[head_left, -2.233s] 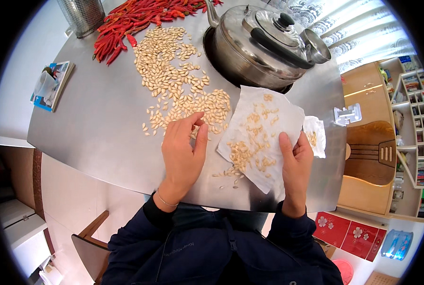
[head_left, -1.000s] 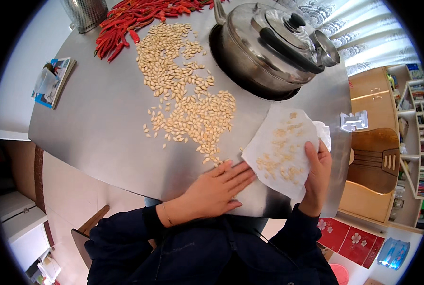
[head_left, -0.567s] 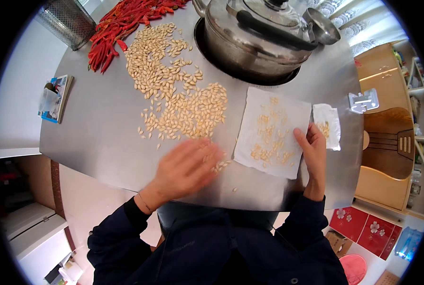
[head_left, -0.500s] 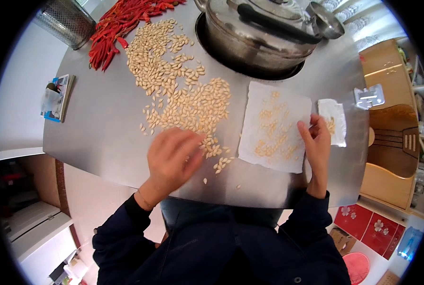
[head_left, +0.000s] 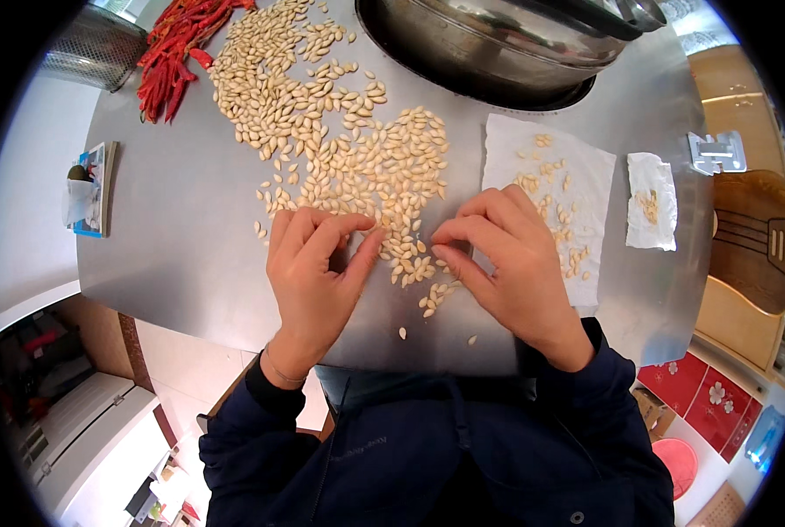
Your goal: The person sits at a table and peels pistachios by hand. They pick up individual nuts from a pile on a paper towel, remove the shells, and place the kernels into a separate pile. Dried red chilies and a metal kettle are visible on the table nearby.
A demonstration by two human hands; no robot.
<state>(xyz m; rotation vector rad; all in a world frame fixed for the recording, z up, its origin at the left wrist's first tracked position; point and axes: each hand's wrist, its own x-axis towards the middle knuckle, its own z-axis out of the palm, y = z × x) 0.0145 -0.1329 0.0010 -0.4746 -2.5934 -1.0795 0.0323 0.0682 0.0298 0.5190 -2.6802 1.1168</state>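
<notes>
A long spread of pale pumpkin seeds (head_left: 370,167) lies on the steel table (head_left: 181,228). At its near left edge is my left hand (head_left: 318,263), thumb and forefinger drawn together in a pinch; what sits between the tips, if anything, is too small to make out. My right hand (head_left: 515,268) faces it across the near end of the seeds, its thumb and forefinger also pinched, the contents hidden. Part of my right hand covers the left side of a white paper sheet (head_left: 590,167) that carries scattered yellowish kernels (head_left: 564,215).
A smaller folded white paper (head_left: 665,224) with a few kernels lies farther right. Beyond the sheets stands a large steel pot (head_left: 498,53). Red chilies (head_left: 168,70) and a mesh basket (head_left: 94,53) are at the far left. A booklet (head_left: 107,176) rests by the left edge.
My right hand has come left from the paper sheet's right edge to the seeds. My left hand has settled into a pinch beside them. The view has shifted slightly.
</notes>
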